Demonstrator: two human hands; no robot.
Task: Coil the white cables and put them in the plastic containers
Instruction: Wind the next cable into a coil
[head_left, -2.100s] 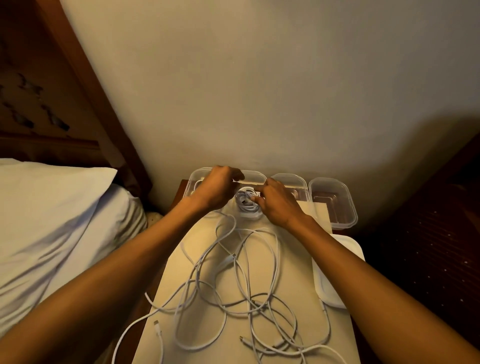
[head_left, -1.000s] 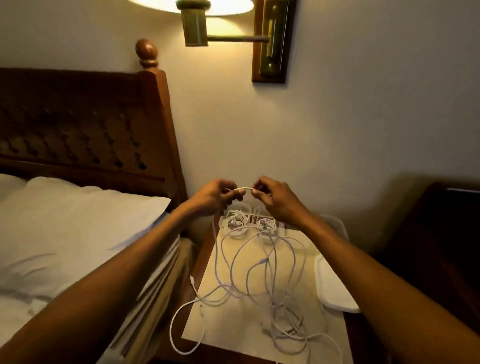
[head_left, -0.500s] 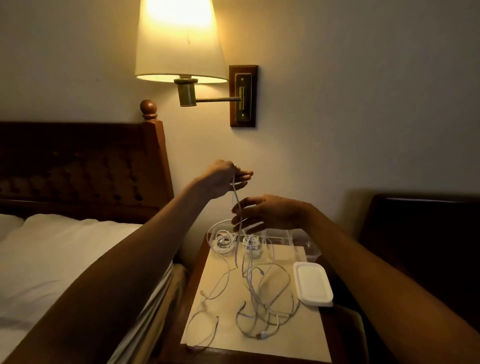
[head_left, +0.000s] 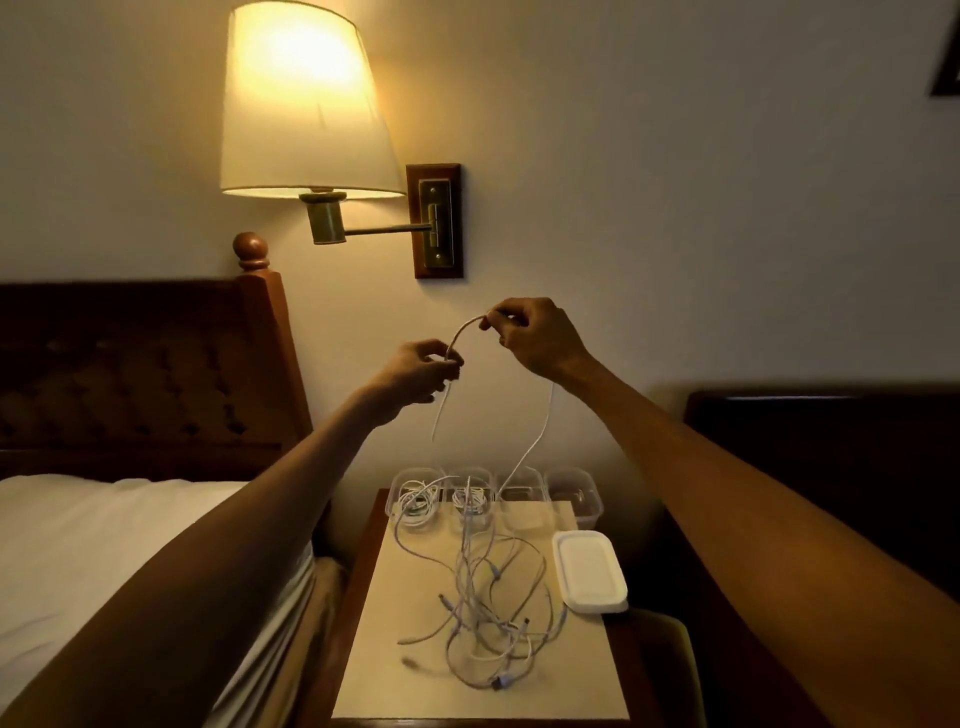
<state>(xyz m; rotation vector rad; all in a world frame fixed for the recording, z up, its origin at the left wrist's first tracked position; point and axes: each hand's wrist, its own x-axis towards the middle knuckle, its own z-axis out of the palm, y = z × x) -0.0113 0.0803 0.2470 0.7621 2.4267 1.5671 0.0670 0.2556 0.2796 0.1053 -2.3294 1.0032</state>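
High above the nightstand, my left hand (head_left: 423, 371) and my right hand (head_left: 535, 338) each pinch one white cable (head_left: 540, 436). A short arc of it spans between them. One short end dangles under my left hand, and the long part hangs from my right hand down to the table. A tangle of loose white cables (head_left: 488, 613) lies on the nightstand top. Several clear plastic containers (head_left: 576, 499) stand in a row at the back edge. The two leftmost hold coiled cables (head_left: 418, 501).
A stack of white lids (head_left: 589, 577) lies at the right of the pale table mat (head_left: 384, 649). A lit wall lamp (head_left: 306, 104) hangs above my hands. A wooden headboard (head_left: 156, 374) and a white pillow (head_left: 104, 545) are to the left. Dark furniture (head_left: 831, 467) stands at the right.
Both hands have risen from the containers and lifted one cable off the table. My right hand has moved up past my left and now pinches the cable. The view has tilted upward.
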